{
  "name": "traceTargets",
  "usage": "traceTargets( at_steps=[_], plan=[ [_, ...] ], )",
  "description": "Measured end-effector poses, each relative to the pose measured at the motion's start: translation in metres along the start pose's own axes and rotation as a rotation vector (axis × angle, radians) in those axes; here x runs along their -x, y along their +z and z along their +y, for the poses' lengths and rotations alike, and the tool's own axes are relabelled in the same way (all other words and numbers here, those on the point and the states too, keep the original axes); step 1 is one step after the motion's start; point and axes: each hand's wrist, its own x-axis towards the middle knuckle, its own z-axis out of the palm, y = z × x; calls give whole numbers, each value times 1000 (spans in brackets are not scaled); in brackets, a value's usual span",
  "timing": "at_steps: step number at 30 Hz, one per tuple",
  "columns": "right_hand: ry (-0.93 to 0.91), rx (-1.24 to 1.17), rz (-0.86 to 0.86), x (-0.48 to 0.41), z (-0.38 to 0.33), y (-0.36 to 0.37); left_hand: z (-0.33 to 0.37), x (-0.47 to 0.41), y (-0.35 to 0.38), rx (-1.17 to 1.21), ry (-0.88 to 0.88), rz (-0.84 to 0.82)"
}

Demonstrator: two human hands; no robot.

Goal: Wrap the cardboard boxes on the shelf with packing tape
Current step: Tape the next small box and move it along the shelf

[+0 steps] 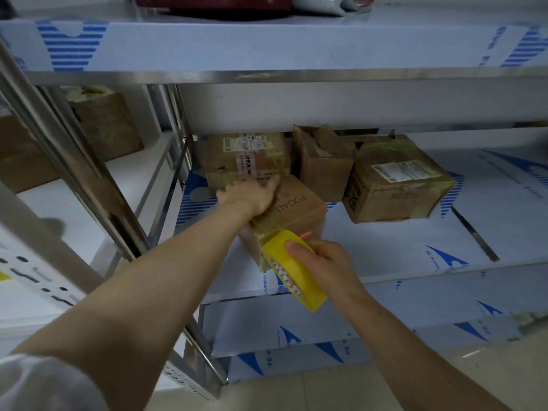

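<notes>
The box (299, 215) I'm working on sits at the centre of the frame, on the middle shelf (415, 247) near its front edge, turned corner-on to me. My left hand (249, 197) lies flat on its top with the fingers stretched out, pressing rather than gripping. My right hand (326, 262) is clenched round a yellow dispenser (293, 271), whose upper end touches the box's near face; its toothed blade shows on the side.

Behind the box, three more boxes stand along the back of the shelf: a labelled one (246, 158) just behind my left hand, a crumpled one (323, 164) in the middle, and a glossy taped one (394, 185) to the right.

The shelf is steel, covered in white protective film with blue printing. The upper shelf (267, 46) crosses the top of the frame, carrying a dark red item (222, 2). At the left, a second rack (89, 173) holds another brown box (109, 126). Pale floor tiles (385, 384) show at the lower right.
</notes>
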Motion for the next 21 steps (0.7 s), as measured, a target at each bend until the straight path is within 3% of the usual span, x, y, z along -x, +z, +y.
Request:
traceTargets(
  at_steps=[2, 5, 9, 12, 14, 17, 18, 21],
  plan=[
    [12, -61, -25, -1, 3, 2, 4, 1, 8, -106, 47, 37],
    [-6, -127, -60, -2, 9, 3, -3, -16, 7, -54, 17, 75],
    [-31, -176, -56, -3, 21, 6, -17, -39, 5, 247, -21, -90],
    [-59, -157, -38, -8, 25, 8, -16, -46, 6, 316, -3, -160],
    [-66, -128, -17, -11, 24, 7, -14, -40, 6, 185, 25, -87],
    [-62, -111, -14, -13, 23, 6, 3, -4, -1, -350, 260, 311],
    [-54, -109, -11, -13, 22, 5, 10, 8, -2, -423, 327, 333],
    [-42, -111, -13, -15, 18, 3, 19, 33, 5, -328, 214, -33]
  ],
)
